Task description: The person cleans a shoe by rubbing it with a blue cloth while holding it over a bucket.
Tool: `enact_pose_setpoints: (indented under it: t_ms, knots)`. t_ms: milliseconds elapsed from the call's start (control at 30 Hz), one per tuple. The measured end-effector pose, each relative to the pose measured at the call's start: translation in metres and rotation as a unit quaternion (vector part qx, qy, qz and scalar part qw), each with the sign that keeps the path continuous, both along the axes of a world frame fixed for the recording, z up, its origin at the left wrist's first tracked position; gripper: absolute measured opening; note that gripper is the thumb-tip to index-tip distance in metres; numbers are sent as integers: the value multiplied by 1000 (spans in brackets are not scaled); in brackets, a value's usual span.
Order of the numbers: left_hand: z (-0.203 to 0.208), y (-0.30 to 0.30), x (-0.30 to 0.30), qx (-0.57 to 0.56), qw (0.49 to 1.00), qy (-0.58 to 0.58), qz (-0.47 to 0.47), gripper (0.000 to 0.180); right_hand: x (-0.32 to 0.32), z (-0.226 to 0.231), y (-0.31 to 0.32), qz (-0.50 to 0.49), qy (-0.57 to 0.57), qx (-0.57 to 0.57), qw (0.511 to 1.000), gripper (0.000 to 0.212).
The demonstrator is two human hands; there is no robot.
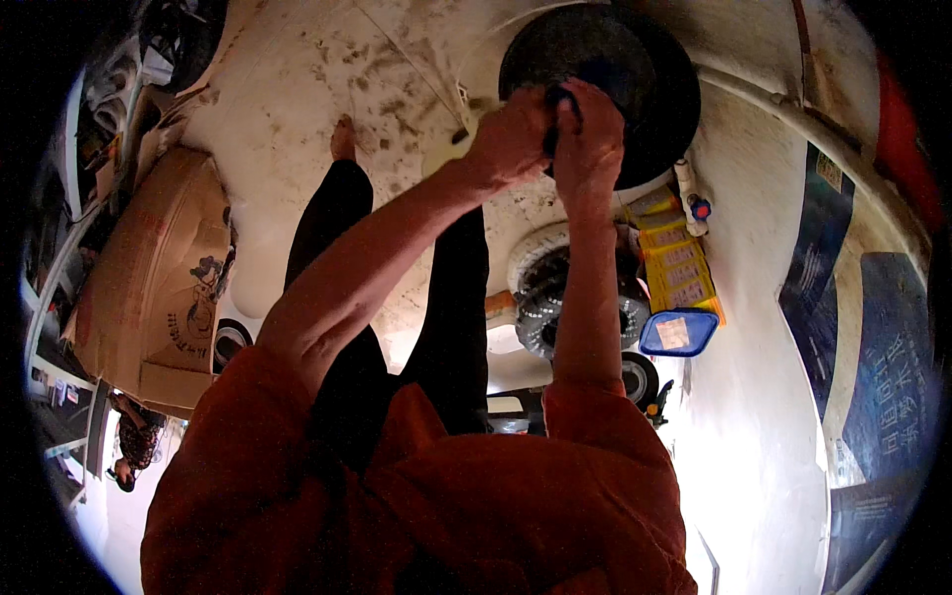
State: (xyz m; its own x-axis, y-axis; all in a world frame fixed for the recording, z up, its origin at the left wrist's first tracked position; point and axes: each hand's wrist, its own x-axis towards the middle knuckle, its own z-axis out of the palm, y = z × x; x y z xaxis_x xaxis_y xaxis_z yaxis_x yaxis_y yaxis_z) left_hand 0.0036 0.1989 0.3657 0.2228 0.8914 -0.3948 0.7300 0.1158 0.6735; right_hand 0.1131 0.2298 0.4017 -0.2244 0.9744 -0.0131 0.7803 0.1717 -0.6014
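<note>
Both my arms reach forward over a large round black tub, whose inside is dark. My left hand is closed at the tub's near left edge, its outline slightly smeared. Right beside it my right hand is closed too, the knuckles turned up. A small dark strip shows between and under the fingers of both hands. It could be a dark wet piece or part of a thing behind; its kind cannot be made out. Whatever lies deeper in the tub is lost in shadow.
Several small tyres lie below the tub, beside yellow boxes and a blue lid. A pipe with a valve stands by the wall. At left are a large cardboard box and shelving; another person is farther off.
</note>
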Motion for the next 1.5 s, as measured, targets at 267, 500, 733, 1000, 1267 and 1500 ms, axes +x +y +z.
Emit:
enact_pose_setpoints:
  t_ms: [267, 500, 733, 1000, 1267, 1500]
  knots:
    - [-9, -4, -3, 164, 973, -157, -37, 39, 37, -43, 40, -44, 38, -301, 952, 28]
    - [22, -2, 4, 131, 966, -219, -39, 64, 56, -83, 60, -89, 231, -592, 767, 37]
    - [32, 28, -32, -190, 899, -352, 179, 45, 59, -141, 73, -251, 173, -527, 794, 40]
    - [-12, 27, -65, -326, 656, -551, 400, 33, 63, -223, 19, 13, -168, -390, 905, 45]
    - [-21, 36, -46, -376, 601, -532, 462, 38, 105, -105, -3, -148, 165, -365, 904, 52]
    - [-28, 47, -25, -412, 593, -555, 413, 37, 53, 8, -19, -160, 359, -264, 881, 41]
